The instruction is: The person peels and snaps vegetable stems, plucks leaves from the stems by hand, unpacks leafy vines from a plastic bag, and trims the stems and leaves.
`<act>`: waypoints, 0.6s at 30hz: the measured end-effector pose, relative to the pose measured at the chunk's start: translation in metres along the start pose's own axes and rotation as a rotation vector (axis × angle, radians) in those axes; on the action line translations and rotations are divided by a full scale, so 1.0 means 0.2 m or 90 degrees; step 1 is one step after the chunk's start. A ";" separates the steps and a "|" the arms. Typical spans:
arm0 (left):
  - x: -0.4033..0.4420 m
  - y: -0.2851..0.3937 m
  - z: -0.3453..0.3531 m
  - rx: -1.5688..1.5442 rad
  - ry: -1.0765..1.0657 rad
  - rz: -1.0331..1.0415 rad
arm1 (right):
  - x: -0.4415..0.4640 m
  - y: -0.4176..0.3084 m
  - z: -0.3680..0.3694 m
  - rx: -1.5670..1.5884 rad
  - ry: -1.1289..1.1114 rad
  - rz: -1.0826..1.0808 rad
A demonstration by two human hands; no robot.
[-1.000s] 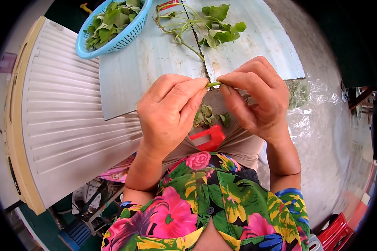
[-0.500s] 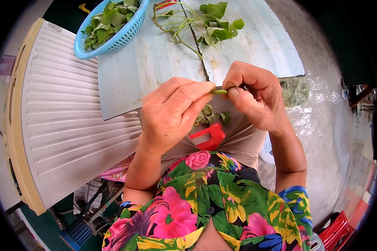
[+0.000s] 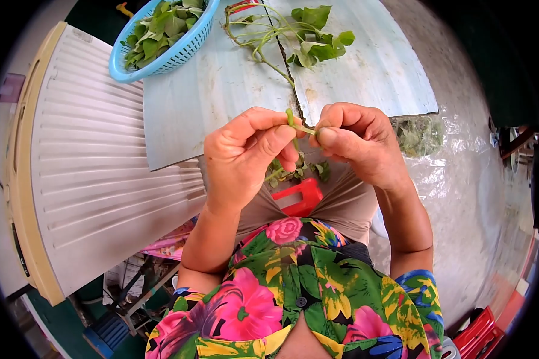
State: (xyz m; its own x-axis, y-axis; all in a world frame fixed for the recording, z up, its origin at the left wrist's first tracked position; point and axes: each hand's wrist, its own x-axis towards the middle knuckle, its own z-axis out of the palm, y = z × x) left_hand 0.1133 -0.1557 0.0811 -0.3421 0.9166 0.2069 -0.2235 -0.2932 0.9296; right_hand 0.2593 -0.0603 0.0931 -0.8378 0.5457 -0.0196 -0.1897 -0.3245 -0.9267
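Between my two hands is a short green stem (image 3: 290, 117), with a thin pale strip (image 3: 305, 130) stretched from it toward the right. My left hand (image 3: 250, 146) pinches the stem between thumb and fingers. The strip's other end is pinched in the fingertips of my right hand (image 3: 360, 143). Both hands are in front of the table's near edge, above my lap. Beyond them, a leafy green vine (image 3: 263, 45) with long stems and broad leaves lies across the table's seam.
The pale blue table (image 3: 203, 113) has a dark seam down its middle. A blue plastic basket (image 3: 188, 52) of leaves stands at its far left. Left is a ribbed white panel (image 3: 114, 155). Below the hands are leafy scraps (image 3: 321, 171) and a red plastic object (image 3: 302, 197).
The stem has turned from lying level between my hands to nearly upright in my left fingers. A thin strip now stretches from it to my right hand, which has lowered slightly.
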 end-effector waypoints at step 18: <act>0.14 0.04 -0.50 -0.179 0.358 0.063 | -0.15 0.03 -0.17 -0.037 0.068 -0.147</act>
State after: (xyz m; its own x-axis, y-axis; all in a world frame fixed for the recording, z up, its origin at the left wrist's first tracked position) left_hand 0.0110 -0.1598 0.0639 -0.7837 0.6206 0.0244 -0.3715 -0.4999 0.7824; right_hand 0.3005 -0.0529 0.0749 -0.7160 0.6798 0.1588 -0.3379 -0.1385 -0.9309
